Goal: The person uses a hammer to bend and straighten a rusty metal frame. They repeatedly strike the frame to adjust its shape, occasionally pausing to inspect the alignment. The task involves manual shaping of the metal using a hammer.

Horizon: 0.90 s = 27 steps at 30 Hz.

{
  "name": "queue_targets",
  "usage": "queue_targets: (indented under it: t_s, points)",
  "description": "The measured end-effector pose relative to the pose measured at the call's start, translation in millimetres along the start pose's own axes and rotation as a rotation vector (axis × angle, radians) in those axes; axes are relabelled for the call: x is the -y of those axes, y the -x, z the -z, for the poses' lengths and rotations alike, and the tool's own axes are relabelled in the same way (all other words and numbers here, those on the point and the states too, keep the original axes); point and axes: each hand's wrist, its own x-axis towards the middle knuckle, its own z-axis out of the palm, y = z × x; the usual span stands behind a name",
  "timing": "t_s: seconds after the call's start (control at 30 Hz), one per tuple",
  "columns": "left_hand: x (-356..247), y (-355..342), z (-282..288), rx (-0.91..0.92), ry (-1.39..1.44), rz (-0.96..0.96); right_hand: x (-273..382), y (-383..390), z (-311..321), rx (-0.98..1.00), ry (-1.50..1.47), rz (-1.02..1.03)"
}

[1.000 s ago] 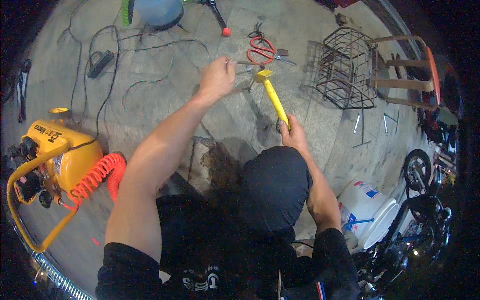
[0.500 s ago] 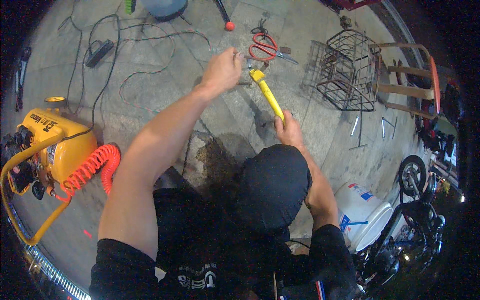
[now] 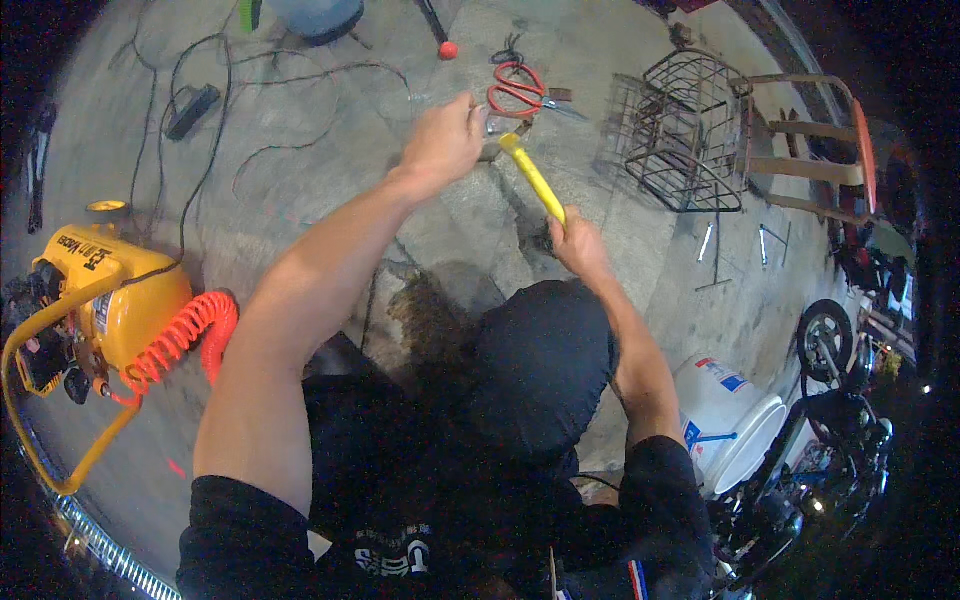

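Note:
My right hand (image 3: 580,243) is closed round the lower end of a yellow hammer (image 3: 536,180). The tool slants up and left, its head close to my left fingertips and slightly blurred. My left hand (image 3: 445,142) is closed in a pinch on a small metal piece (image 3: 492,126) low over the floor; most of it is hidden by the fingers. Just beyond lie red-handled scissors (image 3: 516,92), blades pointing right, with a small dark block (image 3: 560,95) beside them.
An orange air compressor (image 3: 130,290) with a coiled red hose (image 3: 190,335) stands left. Cables and a black power strip (image 3: 194,112) lie farther off. A wire basket (image 3: 690,130) and wooden chair (image 3: 810,165) are at right, above a white bucket (image 3: 735,425) and a motorcycle (image 3: 830,440).
The hammer and my right hand have shifted slightly away from me and to the right. My left hand keeps its pinch. The whole view has moved a little.

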Motion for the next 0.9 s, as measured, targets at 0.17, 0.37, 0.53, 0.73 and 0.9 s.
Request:
queue_targets:
  t_s: [0.17, 0.37, 0.53, 0.73, 0.9]
  points:
    - [8.9, 3.9, -2.5, -0.048, -0.024, -0.070, -2.5, 5.9, -8.4, -0.089, -0.136, 0.057]
    - [18.1, -22.0, 2.1, -0.099, 0.244, 0.253, 3.0, 22.0, -10.5, -0.095, -0.206, 0.031]
    - [16.3, -24.3, 16.0, -0.123, 0.710, 0.701, 2.3, 33.4, -14.5, -0.017, -0.251, -0.099]
    - [14.8, -16.4, 31.7, 0.466, -0.047, 0.001, -11.8, 48.7, -17.8, 0.045, -0.394, -0.259]
    - [-6.3, -4.2, 27.8, 0.480, -0.502, -0.206, -33.3, 59.1, -28.3, -0.042, -0.451, -0.251]
